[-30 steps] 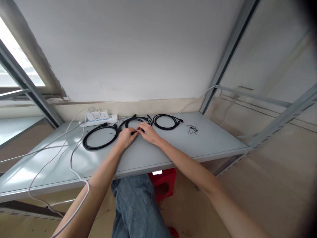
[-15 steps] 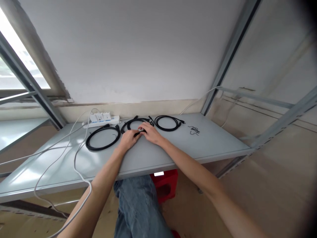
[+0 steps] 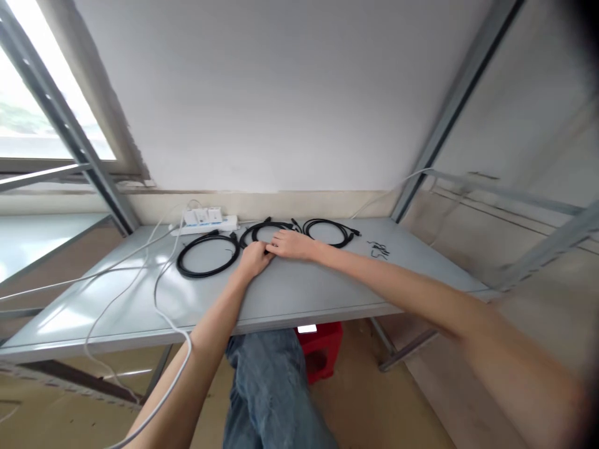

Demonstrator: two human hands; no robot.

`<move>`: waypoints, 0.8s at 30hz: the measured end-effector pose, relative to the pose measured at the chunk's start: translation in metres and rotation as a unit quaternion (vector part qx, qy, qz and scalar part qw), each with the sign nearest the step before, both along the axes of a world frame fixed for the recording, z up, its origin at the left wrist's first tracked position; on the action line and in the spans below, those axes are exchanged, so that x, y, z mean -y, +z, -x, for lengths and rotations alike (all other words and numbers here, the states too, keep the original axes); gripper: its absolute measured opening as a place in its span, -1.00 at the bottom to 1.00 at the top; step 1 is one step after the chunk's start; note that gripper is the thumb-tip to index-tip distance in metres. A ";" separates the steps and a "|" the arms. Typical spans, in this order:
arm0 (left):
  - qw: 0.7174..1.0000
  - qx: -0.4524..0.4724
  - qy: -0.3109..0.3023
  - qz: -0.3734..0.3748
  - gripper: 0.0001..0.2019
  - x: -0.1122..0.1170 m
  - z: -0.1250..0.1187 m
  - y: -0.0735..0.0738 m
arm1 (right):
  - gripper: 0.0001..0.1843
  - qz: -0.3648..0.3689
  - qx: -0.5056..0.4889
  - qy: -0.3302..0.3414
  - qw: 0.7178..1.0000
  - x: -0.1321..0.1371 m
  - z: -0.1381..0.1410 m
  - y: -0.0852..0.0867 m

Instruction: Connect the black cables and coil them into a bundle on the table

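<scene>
A coiled black cable (image 3: 276, 225) lies at the middle of the grey shelf (image 3: 299, 287), partly covered by my hands. At its near side, my left hand (image 3: 255, 259) is closed on the cable. My right hand (image 3: 291, 244) meets it from the right, its fingertips pinched at the same part of the coil. What exactly sits between the fingertips is hidden. To the left rests another coiled black cable (image 3: 206, 274), with its plugs at the back. A third black cable coil (image 3: 327, 221) is just right of my right hand.
Several short black twist ties (image 3: 379, 251) lie on the right. A white power strip (image 3: 229, 223) with chargers stands at the back left, and white cords (image 3: 156, 299) run over the shelf and my left forearm. Below is a red stool (image 3: 322, 349).
My view has shifted a little, so the shelf appears further right. My right hand has turned flatter and its elbow has swung outward; both hands stay together at the middle coil.
</scene>
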State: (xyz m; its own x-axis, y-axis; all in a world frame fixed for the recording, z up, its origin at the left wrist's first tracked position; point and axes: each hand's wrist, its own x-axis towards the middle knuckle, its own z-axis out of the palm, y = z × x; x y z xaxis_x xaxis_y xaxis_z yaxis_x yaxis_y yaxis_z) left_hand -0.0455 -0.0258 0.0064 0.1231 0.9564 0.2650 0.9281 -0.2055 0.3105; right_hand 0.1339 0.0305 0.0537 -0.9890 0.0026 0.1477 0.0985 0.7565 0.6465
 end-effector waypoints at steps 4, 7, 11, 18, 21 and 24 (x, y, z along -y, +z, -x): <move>1.000 -0.001 -0.007 -0.004 -0.73 0.000 0.000 0.000 | -0.68 -0.047 0.086 0.048 0.994 -0.001 0.007 0.017; 1.000 -0.007 0.000 -0.006 -0.74 -0.001 0.001 -0.002 | -0.70 -0.051 0.103 0.023 0.993 0.007 0.012 0.017; 1.000 -0.015 0.004 -0.012 -0.73 -0.002 0.000 -0.002 | -0.70 -0.033 0.106 -0.027 0.993 0.013 0.016 0.013; 0.999 0.013 -0.034 -0.023 -0.72 0.002 -0.003 0.001 | -0.70 0.108 0.127 -0.085 0.982 -0.002 0.017 0.019; 0.996 0.033 -0.079 -0.033 -0.74 0.001 -0.002 -0.002 | -0.66 0.201 0.111 -0.095 0.969 -0.009 0.017 0.022; 0.991 0.029 -0.112 -0.064 -0.72 -0.003 0.000 -0.006 | -0.67 0.246 0.115 -0.110 0.956 -0.010 0.013 0.026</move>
